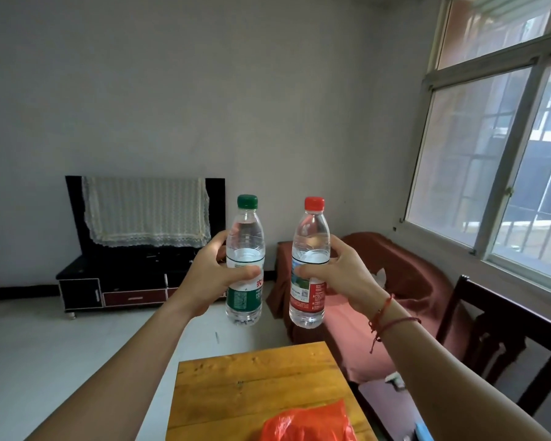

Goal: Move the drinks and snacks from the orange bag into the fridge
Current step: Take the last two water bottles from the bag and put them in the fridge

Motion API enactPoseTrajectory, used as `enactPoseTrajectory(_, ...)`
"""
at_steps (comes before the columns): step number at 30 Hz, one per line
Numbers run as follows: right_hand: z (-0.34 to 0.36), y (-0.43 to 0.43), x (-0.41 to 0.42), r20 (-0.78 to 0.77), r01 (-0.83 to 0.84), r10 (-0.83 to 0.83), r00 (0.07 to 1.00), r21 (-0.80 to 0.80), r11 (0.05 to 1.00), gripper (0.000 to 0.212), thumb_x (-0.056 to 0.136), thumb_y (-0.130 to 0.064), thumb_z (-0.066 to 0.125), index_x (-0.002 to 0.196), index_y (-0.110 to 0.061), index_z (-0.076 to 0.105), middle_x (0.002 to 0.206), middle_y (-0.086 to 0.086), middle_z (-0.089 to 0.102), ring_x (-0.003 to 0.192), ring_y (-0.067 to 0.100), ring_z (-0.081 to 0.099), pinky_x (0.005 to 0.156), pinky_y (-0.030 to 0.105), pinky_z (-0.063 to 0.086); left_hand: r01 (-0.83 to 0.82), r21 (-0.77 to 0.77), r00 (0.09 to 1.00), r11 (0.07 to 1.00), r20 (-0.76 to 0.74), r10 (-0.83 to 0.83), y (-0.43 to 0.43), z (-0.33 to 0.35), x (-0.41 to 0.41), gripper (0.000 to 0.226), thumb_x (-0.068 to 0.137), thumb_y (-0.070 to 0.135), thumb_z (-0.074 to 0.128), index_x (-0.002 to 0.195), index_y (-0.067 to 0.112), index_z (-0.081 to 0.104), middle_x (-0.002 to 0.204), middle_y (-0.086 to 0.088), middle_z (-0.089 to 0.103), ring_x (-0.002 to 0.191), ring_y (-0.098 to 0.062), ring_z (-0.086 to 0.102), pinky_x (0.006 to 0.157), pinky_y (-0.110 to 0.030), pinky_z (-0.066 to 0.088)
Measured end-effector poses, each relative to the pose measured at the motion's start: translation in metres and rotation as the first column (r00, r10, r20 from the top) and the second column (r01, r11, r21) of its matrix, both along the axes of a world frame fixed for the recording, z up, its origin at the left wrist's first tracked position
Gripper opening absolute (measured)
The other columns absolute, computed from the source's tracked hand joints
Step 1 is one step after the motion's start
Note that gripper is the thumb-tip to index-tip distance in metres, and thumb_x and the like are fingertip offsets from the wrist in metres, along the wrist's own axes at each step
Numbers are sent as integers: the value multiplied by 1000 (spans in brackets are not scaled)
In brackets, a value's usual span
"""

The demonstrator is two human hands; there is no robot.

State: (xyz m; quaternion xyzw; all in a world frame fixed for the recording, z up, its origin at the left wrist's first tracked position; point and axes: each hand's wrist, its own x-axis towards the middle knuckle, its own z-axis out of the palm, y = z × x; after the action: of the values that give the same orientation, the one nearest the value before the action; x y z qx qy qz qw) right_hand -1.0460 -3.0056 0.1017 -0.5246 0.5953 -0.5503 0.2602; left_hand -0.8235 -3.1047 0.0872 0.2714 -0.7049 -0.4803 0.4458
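My left hand (209, 276) grips a clear water bottle with a green cap and green label (245, 249), held upright in the air. My right hand (342, 275) grips a second water bottle with a red cap and red label (310, 249), also upright, close beside the first. Both bottles hang well above the wooden table (252, 383). The orange plastic bag (309, 423) lies on the table's near edge at the bottom of the view, partly cut off. No fridge is in view.
A black TV stand (115, 288) with a cloth-draped television (145, 211) stands against the far wall. A sofa under a red cover (395, 281) sits to the right, below a large window (503, 154). A dark wooden chair (497, 329) stands right of the table.
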Motion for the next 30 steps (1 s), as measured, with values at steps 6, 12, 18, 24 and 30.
enactPoseTrajectory(6,-3,-5,1,20,-28,29,999,-3,1000,47,71,-3,86,109,-21,65,89,-3,78,73,10,75,54,15,51,-43,17,999,999,10,43,0,-3,6,73,71,6,84,134,27,52,114,2,71,96,-7,71,77,-25,57)
enactPoseTrajectory(12,-6,-20,15,6,-117,117,993,-3,993,47,70,-7,87,110,-21,66,93,-4,77,78,11,75,61,22,54,-150,12,989,989,10,149,9,-7,31,72,70,3,84,133,21,55,114,0,71,98,-8,70,74,-21,57)
enactPoseTrajectory(18,-13,-42,59,7,-258,259,966,-20,966,47,68,-2,88,109,-14,66,95,1,79,85,18,77,76,32,60,-310,36,951,950,11,310,29,-11,85,68,68,2,85,128,18,59,110,0,73,99,-12,70,85,-32,57)
enactPoseTrajectory(24,-10,-62,131,-19,-408,408,913,-2,913,51,68,-7,89,110,-22,65,99,0,77,89,19,76,84,40,61,-474,47,880,879,9,474,63,2,161,51,70,-4,81,110,22,63,100,0,75,92,-14,72,74,-25,57)
enactPoseTrajectory(30,-5,-60,234,-31,-568,567,823,-13,823,46,68,-5,89,100,-28,65,93,-3,77,83,13,75,72,27,59,-645,4,764,764,35,644,112,12,259,52,71,4,83,111,29,63,100,7,74,91,-5,71,73,-21,55)
